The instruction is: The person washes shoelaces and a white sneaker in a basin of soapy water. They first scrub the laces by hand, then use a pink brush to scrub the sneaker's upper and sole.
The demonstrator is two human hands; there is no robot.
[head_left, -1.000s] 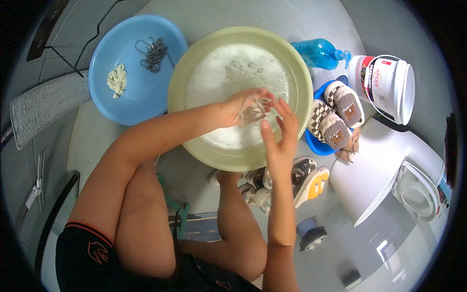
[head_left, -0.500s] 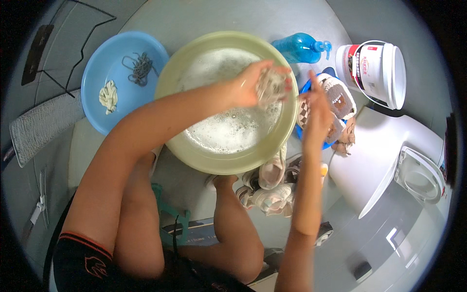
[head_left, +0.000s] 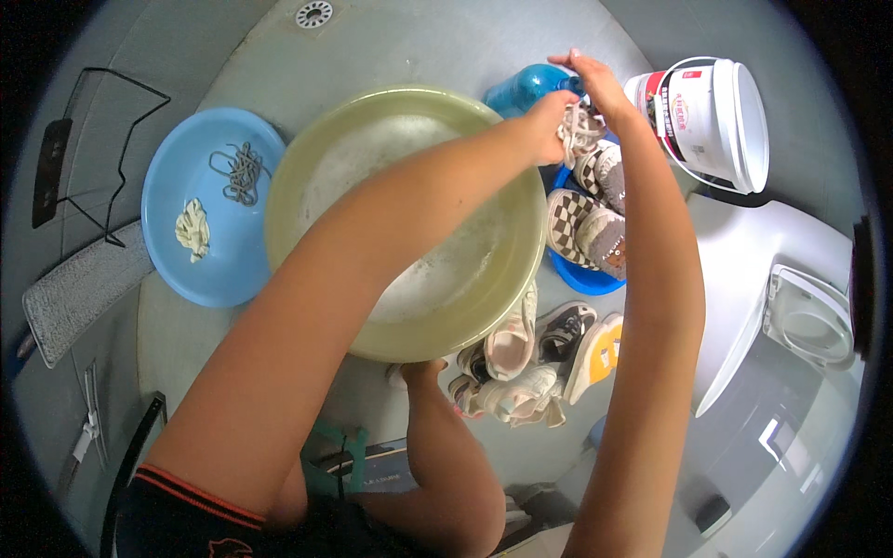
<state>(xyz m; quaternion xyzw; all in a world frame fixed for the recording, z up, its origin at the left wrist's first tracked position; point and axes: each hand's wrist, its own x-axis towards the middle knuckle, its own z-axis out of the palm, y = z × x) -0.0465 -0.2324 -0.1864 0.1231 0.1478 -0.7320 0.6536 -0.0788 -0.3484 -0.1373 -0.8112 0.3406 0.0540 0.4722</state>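
Observation:
My left hand [head_left: 545,127] is closed on a bundle of pale wet shoelaces [head_left: 581,130], held just past the right rim of the green basin [head_left: 535,237]. My right hand [head_left: 600,86] is at the pump head of a blue pump bottle [head_left: 521,91], its fingers stretched out over the top. The hand partly hides the pump, so I cannot tell whether it is pressed down. Foamy water [head_left: 423,288] fills the basin in front of me. Below the laces, checkered slippers [head_left: 569,221] sit in a blue tub [head_left: 595,282].
A light blue basin [head_left: 209,288] on the left holds grey laces [head_left: 244,175] and a pale laces bundle [head_left: 193,230]. Several shoes [head_left: 512,346] stand below the green basin. A white bucket [head_left: 702,121] and a toilet [head_left: 735,242] are on the right. A drain [head_left: 314,14] lies in the far floor.
My left hand has carried the laces from above the green basin rightward to the bottle. My right hand has moved up onto the pump head. The whole view has shifted slightly.

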